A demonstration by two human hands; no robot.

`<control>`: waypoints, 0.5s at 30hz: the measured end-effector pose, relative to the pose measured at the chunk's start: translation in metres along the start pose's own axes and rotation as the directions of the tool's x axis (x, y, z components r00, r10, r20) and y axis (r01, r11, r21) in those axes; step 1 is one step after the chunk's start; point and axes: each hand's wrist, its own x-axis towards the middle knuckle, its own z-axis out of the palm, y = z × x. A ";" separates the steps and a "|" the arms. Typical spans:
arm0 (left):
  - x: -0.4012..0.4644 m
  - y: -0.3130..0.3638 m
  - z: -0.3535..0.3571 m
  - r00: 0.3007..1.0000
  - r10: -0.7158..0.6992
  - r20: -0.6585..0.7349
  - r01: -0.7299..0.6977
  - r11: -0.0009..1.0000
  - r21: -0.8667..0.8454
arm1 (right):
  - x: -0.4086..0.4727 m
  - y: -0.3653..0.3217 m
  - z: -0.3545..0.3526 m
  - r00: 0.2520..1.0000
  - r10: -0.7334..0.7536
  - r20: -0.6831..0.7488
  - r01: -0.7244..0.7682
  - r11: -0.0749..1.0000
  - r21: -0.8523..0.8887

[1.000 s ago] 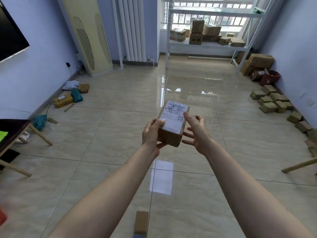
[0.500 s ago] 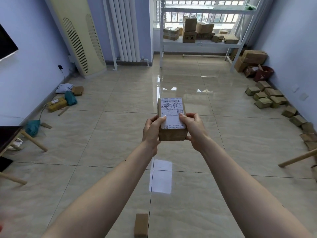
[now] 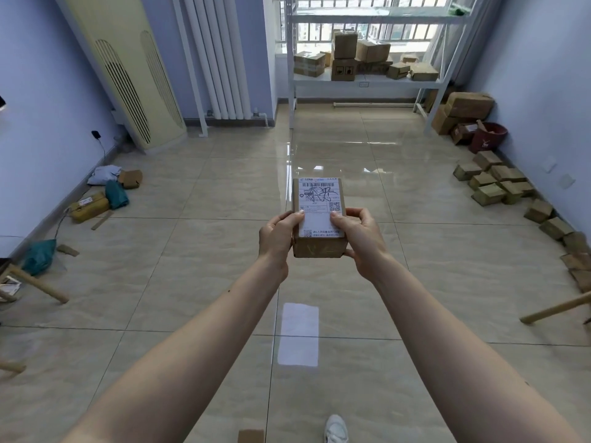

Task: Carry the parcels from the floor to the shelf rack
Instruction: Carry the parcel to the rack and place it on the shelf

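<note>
A small brown cardboard parcel (image 3: 318,203) with a white shipping label on top is held level in front of me at chest height. My left hand (image 3: 277,236) grips its left side and my right hand (image 3: 360,238) grips its right side, thumbs on the label. The white metal shelf rack (image 3: 367,82) stands at the far end of the room by the window, with several cardboard parcels (image 3: 345,55) on its middle shelf. More small parcels (image 3: 492,183) lie on the floor along the right wall.
A cream standing air conditioner (image 3: 128,75) and a white radiator (image 3: 220,55) line the far left. Bags and parcels (image 3: 96,199) lie by the left wall. Larger boxes (image 3: 463,110) and a red bucket (image 3: 487,137) sit right of the rack. Wooden legs (image 3: 41,284) jut in left. One small box (image 3: 251,436) lies by my shoe (image 3: 335,428).
The parcel was tilted with my right hand loose beside it; both hands now clasp it squarely and level. The rack has come closer as I walk forward.
</note>
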 end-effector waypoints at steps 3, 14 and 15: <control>0.025 0.007 0.032 1.000 -0.003 -0.011 0.003 1.000 0.004 | 0.035 -0.015 -0.016 1.000 -0.001 0.011 0.001 1.000 0.000; 0.133 0.034 0.117 1.000 0.003 -0.005 -0.003 1.000 -0.021 | 0.164 -0.065 -0.043 1.000 -0.024 0.004 0.024 1.000 -0.008; 0.145 0.038 0.122 1.000 0.004 -0.002 -0.004 1.000 -0.019 | 0.176 -0.070 -0.042 1.000 -0.028 0.004 0.028 1.000 -0.010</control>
